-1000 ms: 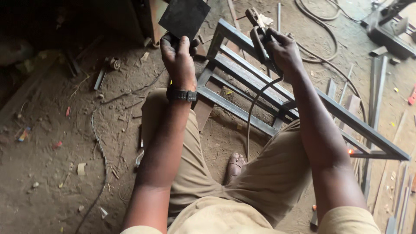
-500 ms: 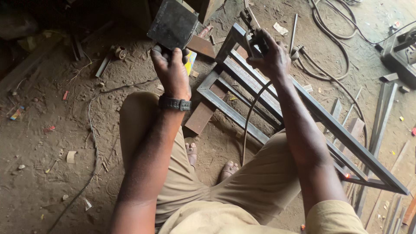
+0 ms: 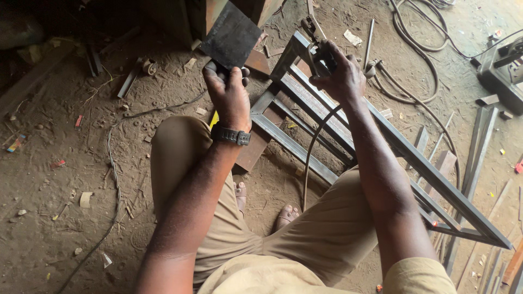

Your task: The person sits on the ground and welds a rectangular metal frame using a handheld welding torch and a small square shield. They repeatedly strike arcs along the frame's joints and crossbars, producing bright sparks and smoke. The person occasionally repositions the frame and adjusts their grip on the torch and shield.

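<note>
Head view: left hand [image 3: 229,92] grips a dark welding shield [image 3: 231,34] at 12 o'clock by its handle (light, stiff); right hand [image 3: 340,76] clamps the electrode holder [image 3: 316,51] over the heavy, rigid steel frame [image 3: 348,136].

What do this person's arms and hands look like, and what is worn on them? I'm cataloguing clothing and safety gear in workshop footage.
Both forearms are bare, with no gloves on the left hand or the right hand. A black wristwatch with a dark band circles the left wrist. The edge of a short tan sleeve shows at the right upper arm. No rings are discernible.
</note>
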